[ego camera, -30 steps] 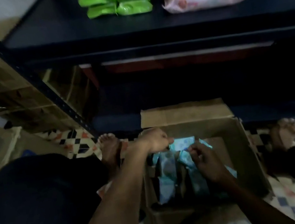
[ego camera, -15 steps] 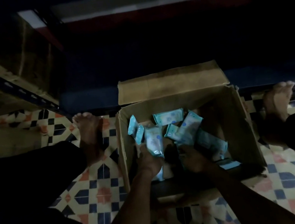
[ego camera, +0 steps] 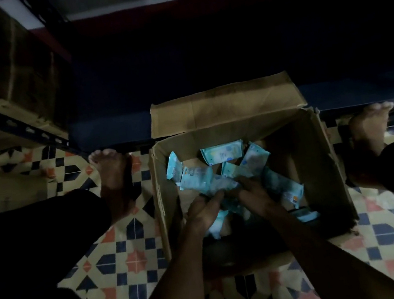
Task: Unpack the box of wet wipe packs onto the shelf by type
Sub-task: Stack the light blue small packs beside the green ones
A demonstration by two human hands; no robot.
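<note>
Light-blue plastic wet wipe packs [ego camera: 223,154] lie jumbled in the open brown cardboard box [ego camera: 324,167] on the patterned tile floor [ego camera: 131,259]; left hand [ego camera: 205,212] and right hand [ego camera: 255,195] each curl around packs near the box's near wall.

Dim stockroom: metal shelving [ego camera: 4,124] holding cartons [ego camera: 2,64], patterned tile floor [ego camera: 131,259].

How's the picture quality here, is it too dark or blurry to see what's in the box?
Head view: very dim, the shelf area nearly black; the teal wet wipe packs in the cardboard box stay visible, though softly blurred near both hands; wide-angle distortion bends the edges.
</note>
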